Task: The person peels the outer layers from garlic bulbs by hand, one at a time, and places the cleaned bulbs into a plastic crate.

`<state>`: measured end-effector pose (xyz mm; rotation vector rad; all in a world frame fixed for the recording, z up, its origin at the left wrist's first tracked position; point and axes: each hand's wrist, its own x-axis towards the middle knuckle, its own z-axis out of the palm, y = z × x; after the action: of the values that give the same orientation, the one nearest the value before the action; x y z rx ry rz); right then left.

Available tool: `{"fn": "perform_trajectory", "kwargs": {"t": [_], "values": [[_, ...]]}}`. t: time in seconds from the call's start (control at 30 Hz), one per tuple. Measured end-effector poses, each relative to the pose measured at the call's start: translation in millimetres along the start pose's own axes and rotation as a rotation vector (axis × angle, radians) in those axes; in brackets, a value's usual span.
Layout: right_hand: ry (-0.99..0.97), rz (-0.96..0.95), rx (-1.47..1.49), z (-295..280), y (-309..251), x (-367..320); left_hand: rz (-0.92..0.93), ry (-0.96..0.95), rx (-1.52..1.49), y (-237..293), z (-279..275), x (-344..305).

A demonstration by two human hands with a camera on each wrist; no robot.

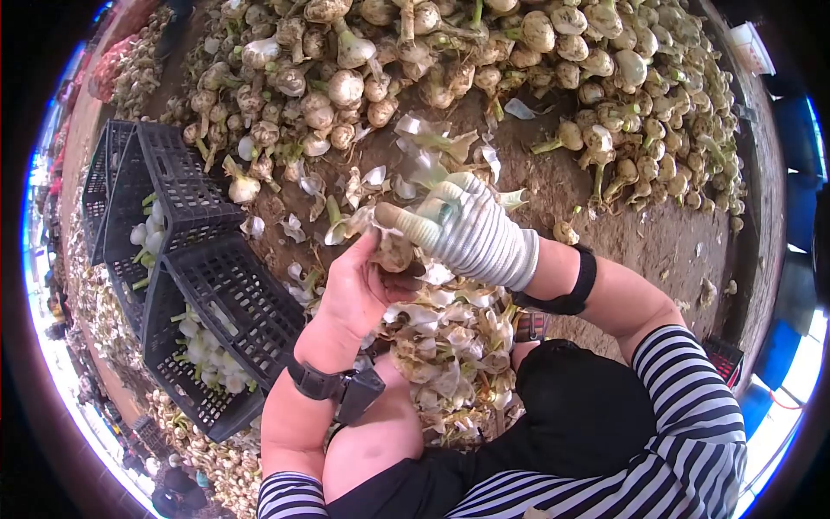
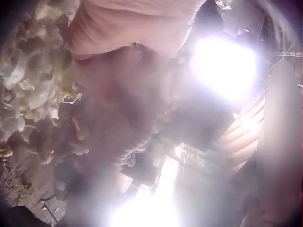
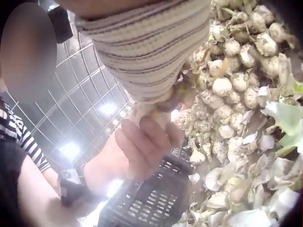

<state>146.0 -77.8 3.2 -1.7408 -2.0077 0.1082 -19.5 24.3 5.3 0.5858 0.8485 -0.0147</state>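
A dirt-stained garlic bulb (image 1: 395, 253) is held in my bare left hand (image 1: 356, 281), its fingers curled round the underside. My right hand (image 1: 475, 227) wears a striped white glove with stained fingertips. Its fingers are bent, with thumb and index finger gripping the top of the bulb. In the right wrist view, the left hand (image 3: 144, 146) wraps the bulb from below, right under the gloved hand (image 3: 147, 52). Glare and blur hide most of the grip in the left wrist view. Loose peeled skins (image 1: 450, 346) are heaped beneath the hands.
Black plastic crates (image 1: 233, 285) stand at the left, with white trimmed garlic (image 1: 212, 355) inside. Large piles of unpeeled garlic bulbs (image 1: 346, 86) cover the ground ahead, more (image 1: 657, 130) to the right. Skins litter the bare ground between. A wooden beam (image 1: 761, 216) runs along the right side.
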Motion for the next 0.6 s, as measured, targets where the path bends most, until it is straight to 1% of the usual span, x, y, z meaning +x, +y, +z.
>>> {"fn": "perform_trajectory", "kwargs": {"t": [0.03, 0.07, 0.1, 0.13, 0.2, 0.23, 0.27, 0.3, 0.33, 0.4, 0.43, 0.5, 0.53, 0.57, 0.6], "values": [[-0.001, -0.003, -0.001, -1.6, 0.5, 0.2, -0.003, 0.016, -0.048, 0.5, 4.8, -1.7], [0.055, 0.112, 0.157, -3.4, 1.6, 0.1, -0.005, 0.032, -0.094, 1.2, 7.3, -2.7], [0.113, 0.228, 0.315, -5.2, 2.7, 0.3, 0.096, -0.009, -0.111, 0.3, 7.7, -2.1], [0.171, 0.342, 0.473, -6.3, 3.6, 1.2, 0.245, 0.0, -0.046, -1.1, 14.5, -7.1], [0.471, 0.68, 1.131, 2.1, -2.2, 2.0, 0.52, 0.041, 0.165, -8.1, 15.8, -4.7], [0.353, 0.808, 1.3, -4.0, 0.7, -0.7, 0.521, 0.037, 0.162, -10.1, 17.0, -4.9], [0.227, 0.936, 1.463, -13.6, 4.7, -4.8, 0.621, 0.053, 0.305, -11.5, 18.8, -5.0], [-0.028, 0.916, 1.542, -20.6, 7.0, -8.5, 0.718, 0.071, 0.449, -12.6, 20.1, -4.6], [0.016, 0.899, 1.561, -16.6, -3.7, -3.1, 0.717, 0.07, 0.447, -12.8, 19.9, -3.6], [-0.053, 0.772, 1.327, -8.5, -4.4, 3.0, 1.058, 0.186, 1.112, -11.7, 17.0, -2.7], [-0.052, 0.773, 1.329, -12.7, -3.8, 3.1, 1.057, 0.186, 1.114, -11.2, 16.4, -3.9], [-0.133, 0.804, 1.524, -28.7, -2.8, 4.0, 0.592, -0.081, 0.305, -8.8, 16.3, -8.8], [-0.134, 0.802, 1.523, -32.7, -5.2, 4.2, 0.342, -0.201, -0.093, -6.3, 15.7, -11.5], [-0.095, 0.672, 1.567, -35.7, -9.6, 3.1, 0.19, -0.406, -0.317, -1.2, 12.3, -15.5], [-0.055, 0.543, 1.607, -37.4, -11.8, 1.0, 0.193, -0.403, -0.32, -0.9, 12.3, -17.1]]}}
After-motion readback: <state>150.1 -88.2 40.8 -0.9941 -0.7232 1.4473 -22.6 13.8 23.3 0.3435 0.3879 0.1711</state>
